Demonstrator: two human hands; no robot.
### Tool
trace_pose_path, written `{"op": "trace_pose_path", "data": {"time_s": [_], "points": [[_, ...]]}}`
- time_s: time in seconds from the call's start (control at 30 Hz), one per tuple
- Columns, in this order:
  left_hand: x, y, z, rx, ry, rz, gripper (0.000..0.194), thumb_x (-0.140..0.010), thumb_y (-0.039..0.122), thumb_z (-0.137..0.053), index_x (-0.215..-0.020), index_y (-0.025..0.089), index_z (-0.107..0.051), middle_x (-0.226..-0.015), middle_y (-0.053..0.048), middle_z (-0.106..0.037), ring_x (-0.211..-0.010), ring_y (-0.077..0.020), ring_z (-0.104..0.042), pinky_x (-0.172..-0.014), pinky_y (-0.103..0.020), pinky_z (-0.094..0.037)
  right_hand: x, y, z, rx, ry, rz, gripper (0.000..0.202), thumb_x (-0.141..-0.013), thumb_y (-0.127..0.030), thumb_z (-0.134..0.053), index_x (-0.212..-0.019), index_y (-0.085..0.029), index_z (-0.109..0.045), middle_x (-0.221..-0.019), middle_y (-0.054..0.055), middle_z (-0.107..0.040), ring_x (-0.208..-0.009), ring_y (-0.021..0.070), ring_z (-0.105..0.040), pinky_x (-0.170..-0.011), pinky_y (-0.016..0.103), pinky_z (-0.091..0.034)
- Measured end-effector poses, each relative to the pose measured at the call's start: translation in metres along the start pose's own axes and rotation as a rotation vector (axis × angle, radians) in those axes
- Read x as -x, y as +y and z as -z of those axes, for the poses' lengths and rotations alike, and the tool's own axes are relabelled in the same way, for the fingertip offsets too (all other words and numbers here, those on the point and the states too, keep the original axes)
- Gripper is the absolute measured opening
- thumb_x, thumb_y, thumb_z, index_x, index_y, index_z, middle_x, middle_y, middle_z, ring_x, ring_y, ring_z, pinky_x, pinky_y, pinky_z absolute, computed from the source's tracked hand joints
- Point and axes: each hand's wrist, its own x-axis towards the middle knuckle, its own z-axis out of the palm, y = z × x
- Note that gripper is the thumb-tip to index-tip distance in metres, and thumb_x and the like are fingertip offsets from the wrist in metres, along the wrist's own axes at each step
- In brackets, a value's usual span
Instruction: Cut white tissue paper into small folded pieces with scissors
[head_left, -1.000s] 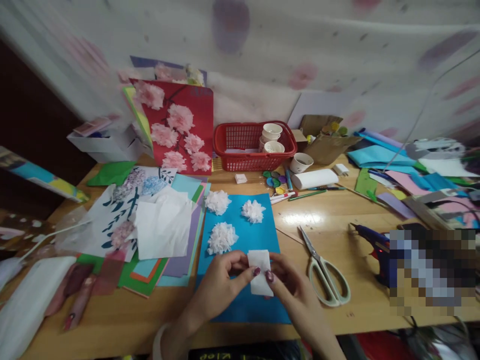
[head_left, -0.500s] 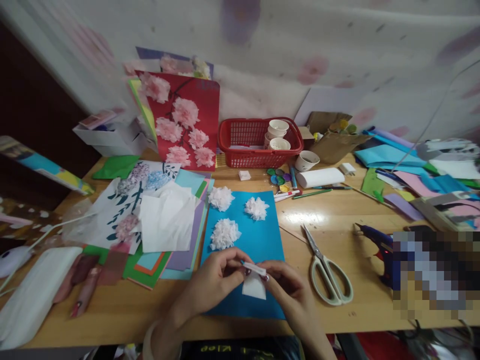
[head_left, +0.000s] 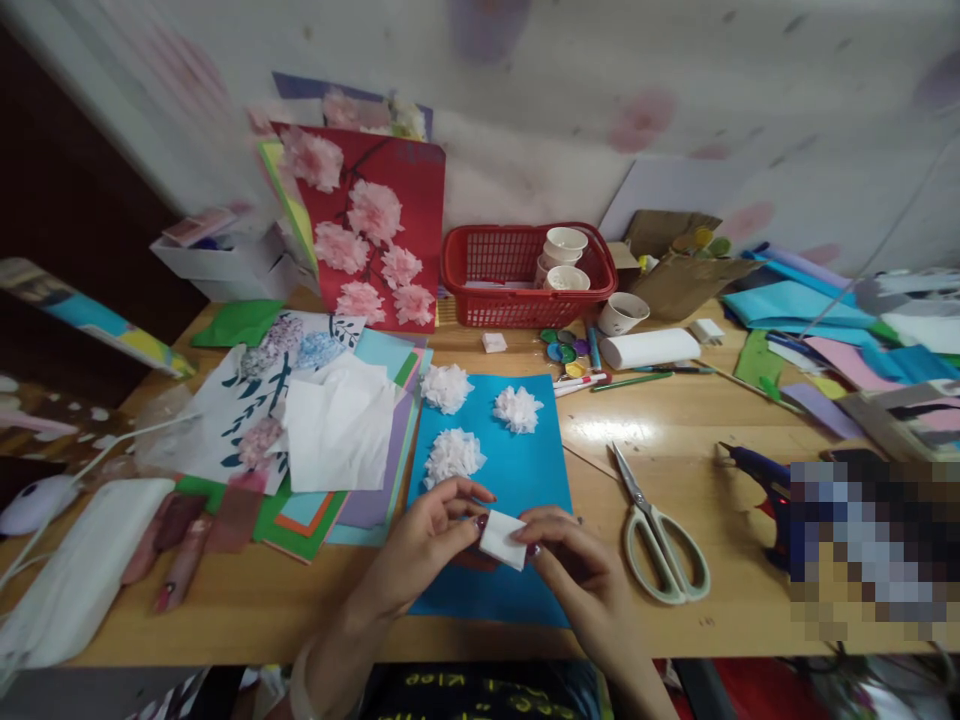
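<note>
A: The white paper (head_left: 501, 540) is now a small tilted square, folded over; a second ago it is a longer strip.

B: Whose fingers have it?

A: Both hands'. The left hand (head_left: 427, 540) grasps its left edge under the thumb, index finger raised; the right hand (head_left: 574, 550) pinches its right edge.

B: And it sits where?

A: Above the lower half of the blue sheet (head_left: 529, 470). Three white flowers (head_left: 455, 455) lie farther up, the lowest near the left hand.

B: Beyond that?

A: Scissors (head_left: 632, 485) lie right of the sheet on the desk (head_left: 675, 430), the glue gun (head_left: 772, 495) farther right. Behind, a red basket (head_left: 487, 308) holds cups (head_left: 568, 280).
</note>
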Motion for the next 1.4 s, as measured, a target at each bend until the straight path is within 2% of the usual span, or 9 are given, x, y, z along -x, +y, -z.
{"op": "trace_pose_path", "data": {"time_s": [0.23, 0.37, 0.57, 0.67, 0.77, 0.93, 1.03, 1.17, 1.4], "points": [[-0.001, 0.000, -0.001, -0.028, 0.041, -0.035, 0.021, -0.079, 0.031, -0.065, -0.092, 0.016, -0.060, -0.080, -0.001, -0.063, -0.071, -0.0129, -0.062, -0.061, -0.024, -0.054, 0.000, 0.000, -0.003, 0.003, -0.031, -0.057, 0.022, -0.090, -0.017, -0.054, -0.093, -0.027, -0.073, -0.099, 0.005, -0.059, -0.076, 0.0139, -0.061, -0.058, 0.021, -0.052], [-0.002, 0.000, -0.001, -0.065, 0.050, -0.059, 0.025, -0.080, 0.035, -0.066, -0.093, 0.016, -0.060, -0.082, -0.002, -0.062, -0.072, -0.0129, -0.062, -0.062, -0.024, -0.053, -0.001, -0.001, -0.004, 0.025, -0.017, -0.044, 0.019, -0.089, -0.019, -0.055, -0.090, -0.025, -0.073, -0.095, 0.006, -0.061, -0.078, 0.0159, -0.063, -0.061, 0.023, -0.054], [-0.002, -0.003, 0.001, -0.161, 0.075, -0.090, 0.026, -0.073, 0.026, -0.072, -0.092, 0.017, -0.058, -0.087, -0.002, -0.062, -0.076, -0.0146, -0.063, -0.067, -0.028, -0.053, -0.001, -0.005, -0.006, 0.048, 0.023, -0.036, 0.013, -0.087, -0.022, -0.059, -0.085, -0.023, -0.072, -0.093, 0.006, -0.064, -0.084, 0.0187, -0.064, -0.068, 0.027, -0.056], [0.000, -0.001, 0.003, -0.238, 0.086, -0.132, 0.024, -0.073, 0.023, -0.071, -0.093, 0.017, -0.059, -0.086, -0.003, -0.065, -0.081, -0.0166, -0.064, -0.071, -0.029, -0.052, 0.000, -0.009, -0.004, 0.012, 0.027, -0.065, 0.013, -0.087, -0.026, -0.060, -0.096, -0.023, -0.069, -0.093, 0.006, -0.068, -0.079, 0.0186, -0.066, -0.071, 0.029, -0.057], [0.003, 0.004, 0.004, -0.341, 0.065, -0.113, 0.023, -0.076, 0.022, -0.068, -0.097, 0.018, -0.060, -0.085, -0.003, -0.070, -0.079, -0.0166, -0.066, -0.070, -0.029, -0.052, -0.001, -0.014, -0.004, 0.050, 0.024, -0.131, 0.026, -0.085, -0.030, -0.064, -0.110, -0.023, -0.064, -0.094, 0.007, -0.072, -0.082, 0.0209, -0.069, -0.073, 0.032, -0.057], [0.012, 0.015, 0.000, -0.555, 0.026, -0.188, 0.023, -0.080, 0.017, -0.062, -0.102, 0.022, -0.062, -0.088, -0.002, -0.074, -0.083, -0.0180, -0.070, -0.076, -0.031, -0.054, -0.006, -0.017, -0.006, 0.200, -0.048, -0.131, 0.011, -0.083, -0.030, -0.067, -0.086, -0.020, -0.071, -0.082, 0.006, -0.074, -0.076, 0.0207, -0.069, -0.072, 0.031, -0.056], [0.014, 0.017, -0.004, -0.607, 0.051, -0.269, 0.022, -0.081, 0.017, -0.061, -0.102, 0.023, -0.064, -0.089, -0.002, -0.075, -0.087, -0.0186, -0.071, -0.079, -0.032, -0.055, -0.006, -0.013, -0.006, 0.188, 0.010, -0.124, 0.010, -0.081, -0.030, -0.068, -0.080, -0.020, -0.070, -0.077, 0.005, -0.073, -0.074, 0.0199, -0.069, -0.071, 0.030, -0.055], [0.011, 0.015, -0.009, -0.491, 0.125, -0.324, 0.032, -0.076, 0.016, -0.068, -0.107, 0.023, -0.061, -0.096, -0.003, -0.074, -0.092, -0.0188, -0.070, -0.085, -0.033, -0.054, -0.004, -0.007, -0.006, 0.037, 0.115, -0.152, 0.013, -0.077, -0.033, -0.073, -0.076, -0.021, -0.068, -0.073, 0.002, -0.073, -0.071, 0.0180, -0.068, -0.066, 0.026, -0.053], [0.007, 0.018, -0.015, -0.351, 0.196, -0.233, 0.033, -0.071, 0.023, -0.075, -0.100, 0.021, -0.059, -0.076, -0.001, -0.075, -0.076, -0.0185, -0.071, -0.075, -0.031, -0.056, -0.004, -0.007, -0.008, -0.124, 0.186, -0.213, 0.021, -0.073, -0.037, -0.077, -0.072, -0.020, -0.064, -0.069, 0.003, -0.073, -0.066, 0.0177, -0.067, -0.059, 0.025, -0.051]]}}
